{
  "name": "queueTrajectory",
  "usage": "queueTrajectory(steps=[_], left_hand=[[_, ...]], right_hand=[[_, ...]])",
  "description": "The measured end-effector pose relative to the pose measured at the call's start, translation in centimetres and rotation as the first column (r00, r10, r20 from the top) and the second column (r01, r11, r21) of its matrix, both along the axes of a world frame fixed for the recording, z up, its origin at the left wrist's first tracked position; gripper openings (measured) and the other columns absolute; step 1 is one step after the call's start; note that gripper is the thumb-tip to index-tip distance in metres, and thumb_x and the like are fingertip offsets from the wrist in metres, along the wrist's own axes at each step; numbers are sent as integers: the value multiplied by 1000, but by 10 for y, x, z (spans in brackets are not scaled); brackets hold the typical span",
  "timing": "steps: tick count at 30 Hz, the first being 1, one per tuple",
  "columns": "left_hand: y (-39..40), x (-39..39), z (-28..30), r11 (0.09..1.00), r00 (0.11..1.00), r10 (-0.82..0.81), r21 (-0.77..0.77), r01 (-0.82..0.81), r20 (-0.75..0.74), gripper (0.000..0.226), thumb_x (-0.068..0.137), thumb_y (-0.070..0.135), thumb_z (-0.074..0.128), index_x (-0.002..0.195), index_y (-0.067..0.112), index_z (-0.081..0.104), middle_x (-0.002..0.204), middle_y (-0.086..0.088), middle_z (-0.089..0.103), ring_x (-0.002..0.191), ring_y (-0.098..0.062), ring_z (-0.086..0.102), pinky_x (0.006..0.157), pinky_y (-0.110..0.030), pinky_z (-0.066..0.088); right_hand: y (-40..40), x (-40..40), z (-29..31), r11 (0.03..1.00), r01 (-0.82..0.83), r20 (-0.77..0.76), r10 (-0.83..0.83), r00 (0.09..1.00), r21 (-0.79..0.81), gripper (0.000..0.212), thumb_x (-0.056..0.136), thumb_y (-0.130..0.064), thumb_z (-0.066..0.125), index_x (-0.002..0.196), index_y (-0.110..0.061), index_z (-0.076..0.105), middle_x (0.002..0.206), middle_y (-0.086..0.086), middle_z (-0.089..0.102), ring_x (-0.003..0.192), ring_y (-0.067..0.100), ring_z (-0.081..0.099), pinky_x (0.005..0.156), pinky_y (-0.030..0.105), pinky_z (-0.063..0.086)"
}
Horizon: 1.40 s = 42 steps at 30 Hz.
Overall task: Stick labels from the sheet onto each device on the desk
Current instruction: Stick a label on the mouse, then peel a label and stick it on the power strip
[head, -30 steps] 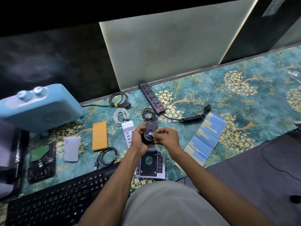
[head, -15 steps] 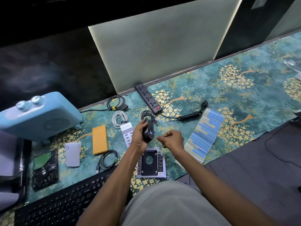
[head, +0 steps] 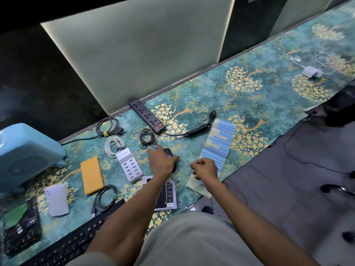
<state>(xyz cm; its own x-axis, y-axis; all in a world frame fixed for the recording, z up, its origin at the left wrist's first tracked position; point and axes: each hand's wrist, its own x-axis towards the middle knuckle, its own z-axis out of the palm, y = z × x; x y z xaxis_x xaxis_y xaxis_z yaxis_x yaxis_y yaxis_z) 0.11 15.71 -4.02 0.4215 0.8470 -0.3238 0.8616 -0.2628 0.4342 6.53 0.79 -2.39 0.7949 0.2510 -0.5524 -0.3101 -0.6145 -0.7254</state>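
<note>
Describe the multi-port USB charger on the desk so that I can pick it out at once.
Start at the big light-blue heater on the desk's left. To its right lies a flat orange slab, and right of that lies the charger. It is a white block with two columns of dark USB ports and a coiled white cable at its far end.

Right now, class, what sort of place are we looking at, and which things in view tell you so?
Probably an office or computer workstation: a desk under a patterned mat, backed by a pale partition panel. A keyboard, a power strip and a multi-port USB charger lie on it.
</note>
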Motion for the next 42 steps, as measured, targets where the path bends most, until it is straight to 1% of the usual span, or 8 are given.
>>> queueTrajectory(steps=[7,10,16,23,27,32,37,42], left_hand=[[-22,6,0,989,997,71,129,-66,-34,75,79,70,66,126,14,50,127,-18,43,110,-39,52,87,-48,48],[-37,5,5,917,990,-141,377,129,5,46,92,55,57,115,15,54,113,-12,54,101,-30,51,82,-42,44],[-80,13,0,790,790,-610,109,603,56,17,89,20,55,99,7,58,96,-16,60,85,-38,58,70,-45,47],[-73,25,15,866,936,-347,-361,346,65,62,84,25,69,130,-3,40,100,-15,59,89,-35,61,55,-34,34],[-74,24,23,861,953,-303,-427,275,2,29,88,30,64,91,4,50,87,-11,58,81,-33,58,65,-37,48],[-71,25,24,516,991,130,-855,-46,25,28,91,2,68,115,-8,58,97,-21,64,85,-35,66,70,-46,57],[-60,23,24,504,994,108,-862,-49,6,12,90,5,72,85,-1,62,82,-17,66,69,-28,66,45,-31,53],[-64,25,19,516,995,95,-856,-19,36,10,85,0,71,94,-2,68,82,-17,68,69,-27,66,54,-34,58]], right_hand=[[-31,8,-5,970,152,97,-135,986,-192,17,82,-19,75,88,-23,60,107,4,64,85,26,60,75,39,51],[-39,8,-6,914,163,75,-146,986,-370,39,76,-24,80,103,-21,52,126,12,45,113,36,49,76,38,41],[-41,0,-6,885,130,-113,-200,973,-448,73,76,-23,86,129,-7,40,133,21,37,105,40,57,74,35,41],[-63,-12,-6,903,296,-57,-329,943,-312,27,73,-3,82,88,-12,61,107,13,67,90,29,64,76,37,58],[-61,-17,1,900,400,-20,-409,912,-172,26,79,-7,84,72,-19,61,93,8,69,89,26,65,82,41,60],[-61,-31,0,950,312,46,-311,949,-12,16,80,-14,85,91,-16,75,96,-1,71,88,16,59,76,27,44],[-54,-46,-3,978,194,131,-184,974,-73,32,73,-32,90,99,-30,71,114,-3,68,103,17,58,82,30,45],[-55,-57,7,946,200,319,-113,941,-255,30,75,-39,86,100,-34,71,118,1,57,122,23,47,93,35,43]])
